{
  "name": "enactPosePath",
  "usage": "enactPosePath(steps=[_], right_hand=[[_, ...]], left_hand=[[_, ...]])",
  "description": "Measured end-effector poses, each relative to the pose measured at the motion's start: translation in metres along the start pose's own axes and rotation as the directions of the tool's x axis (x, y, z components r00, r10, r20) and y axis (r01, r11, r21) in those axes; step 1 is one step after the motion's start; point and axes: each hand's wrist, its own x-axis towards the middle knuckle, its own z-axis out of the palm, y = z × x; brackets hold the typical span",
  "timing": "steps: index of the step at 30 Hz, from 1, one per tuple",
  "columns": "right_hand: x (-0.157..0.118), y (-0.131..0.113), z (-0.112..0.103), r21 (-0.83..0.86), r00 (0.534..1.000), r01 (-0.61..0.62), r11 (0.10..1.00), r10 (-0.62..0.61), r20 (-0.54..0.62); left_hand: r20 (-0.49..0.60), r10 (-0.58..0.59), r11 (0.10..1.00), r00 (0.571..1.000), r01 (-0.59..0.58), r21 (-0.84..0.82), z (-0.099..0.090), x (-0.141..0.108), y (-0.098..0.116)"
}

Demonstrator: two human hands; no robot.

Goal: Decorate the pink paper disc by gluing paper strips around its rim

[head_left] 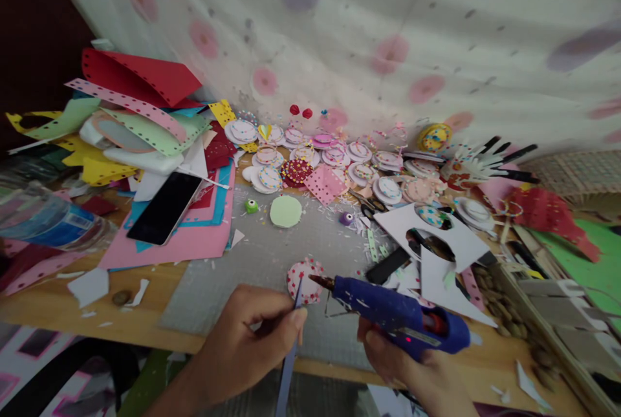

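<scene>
My left hand is closed, with thumb and fingers pinching a narrow blue-violet paper strip whose pointed end rises over a round white piece with red dots. My right hand is wrapped round a blue glue gun with a small red light lit. Its brown nozzle points left, close to the strip's tip; whether they touch I cannot tell. The dotted piece lies on the grey cutting mat. Behind it on the mat is a pale green paper disc.
Several small paper hats line the back. At the left are coloured papers, a black phone and a plastic bottle. White cut sheets, scissors and a tray occupy the right.
</scene>
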Motion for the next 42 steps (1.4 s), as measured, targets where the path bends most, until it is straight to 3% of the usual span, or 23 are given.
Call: enactPosePath(steps=[8, 15, 27, 42], right_hand=[[0.000, -0.005, 0.004, 0.056, 1.000, 0.004, 0.998, -0.005, 0.018], [0.000, 0.003, -0.003, -0.030, 0.999, -0.011, 0.999, 0.013, 0.044], [-0.003, 0.010, -0.001, -0.165, 0.998, -0.037, 0.986, 0.029, -0.052], [-0.001, 0.006, 0.001, -0.199, 0.996, -0.037, 0.979, 0.021, -0.083]], left_hand=[[0.015, 0.013, 1.000, 1.000, -0.013, 0.007, 0.000, 0.001, 0.002], [0.021, 0.034, 0.999, 0.999, -0.034, -0.007, 0.000, 0.002, 0.003], [0.021, 0.042, 0.999, 0.999, -0.042, 0.003, 0.000, 0.002, 0.002], [0.017, 0.036, 0.999, 0.999, -0.036, 0.007, 0.001, 0.003, 0.003]])
